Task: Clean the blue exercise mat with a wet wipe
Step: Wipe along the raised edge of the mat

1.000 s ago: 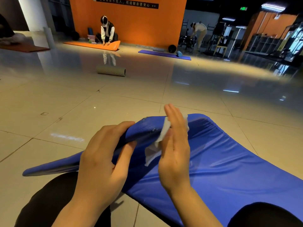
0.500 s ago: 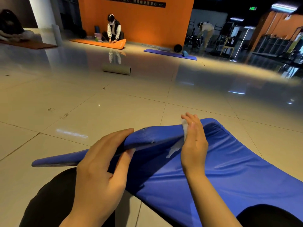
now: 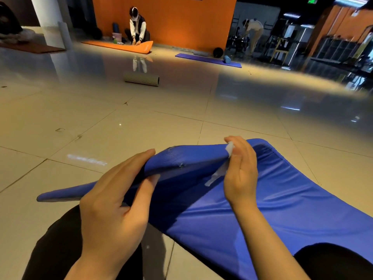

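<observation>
The left hand (image 3: 113, 201) holds up the near edge of the blue mat (image 3: 282, 199). Its fingers lie on top of the raised edge, close together and a little bent. The thumb is under the edge, pressing up, so the mat is pinched between thumb and fingers. This lifted part makes a long flap. The flap ends in a point at the far left, just above the floor (image 3: 101, 128).

To the right, the right hand (image 3: 240, 170) stands on its side against the lifted flap. Its fingers are straight and pressed together. The wet wipe (image 3: 219, 172) sits between those fingers and the mat. A white bit pokes out by the fingertips on top of the fold. A longer strip hangs out below the palm and lies on the blue. How the thumb holds the wipe is hidden.

The rest of the mat lies flat on the tiles and runs off to the right. Dark knees show at the bottom, one on each side.

Far back, from left to right, there is a rolled grey mat (image 3: 141, 78), a person kneeling on an orange mat (image 3: 121, 46), a purple mat (image 3: 207, 59), and another person bending over.
</observation>
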Action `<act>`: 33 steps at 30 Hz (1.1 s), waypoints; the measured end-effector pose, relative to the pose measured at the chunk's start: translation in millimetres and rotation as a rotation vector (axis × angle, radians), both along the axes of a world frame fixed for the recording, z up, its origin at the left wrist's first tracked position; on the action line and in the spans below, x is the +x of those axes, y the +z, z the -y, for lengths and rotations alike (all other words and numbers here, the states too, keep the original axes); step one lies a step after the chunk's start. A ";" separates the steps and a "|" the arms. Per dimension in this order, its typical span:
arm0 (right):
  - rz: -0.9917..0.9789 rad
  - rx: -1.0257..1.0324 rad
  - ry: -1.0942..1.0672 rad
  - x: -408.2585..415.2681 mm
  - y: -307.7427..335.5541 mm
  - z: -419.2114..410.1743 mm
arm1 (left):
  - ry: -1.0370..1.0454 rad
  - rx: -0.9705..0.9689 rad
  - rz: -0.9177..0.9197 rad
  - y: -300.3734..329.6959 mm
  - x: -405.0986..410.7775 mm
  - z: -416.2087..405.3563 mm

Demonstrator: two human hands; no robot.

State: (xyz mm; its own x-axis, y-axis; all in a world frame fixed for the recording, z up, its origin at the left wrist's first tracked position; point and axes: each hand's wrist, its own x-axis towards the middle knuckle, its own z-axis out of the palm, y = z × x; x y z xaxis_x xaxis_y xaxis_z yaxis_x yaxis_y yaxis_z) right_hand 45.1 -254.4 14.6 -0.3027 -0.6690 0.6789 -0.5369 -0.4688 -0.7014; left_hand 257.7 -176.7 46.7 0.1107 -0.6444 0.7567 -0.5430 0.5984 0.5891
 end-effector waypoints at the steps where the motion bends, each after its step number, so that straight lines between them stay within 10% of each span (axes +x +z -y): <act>1: 0.008 0.074 -0.017 -10.3 -3.9 6.5 | 0.000 0.015 0.005 0.0 1.2 0.6; 9: 0.002 0.185 0.131 7.7 7.4 -12.5 | 0.184 -0.118 -0.010 -3.0 -9.3 4.2; 12: -0.096 0.181 0.201 42.0 3.0 -27.0 | 0.275 -0.388 0.365 3.0 -31.6 5.1; 16: -0.194 0.140 0.330 64.6 -5.0 -43.6 | 0.257 -0.166 0.708 7.0 -39.7 16.1; 28: -0.309 0.388 -0.131 -55.3 -48.7 12.6 | 0.268 -0.126 0.678 -3.1 -2.9 23.7; 33: -0.137 0.365 0.024 -3.8 -42.8 -7.9 | 0.295 -0.187 0.677 -11.6 5.5 20.1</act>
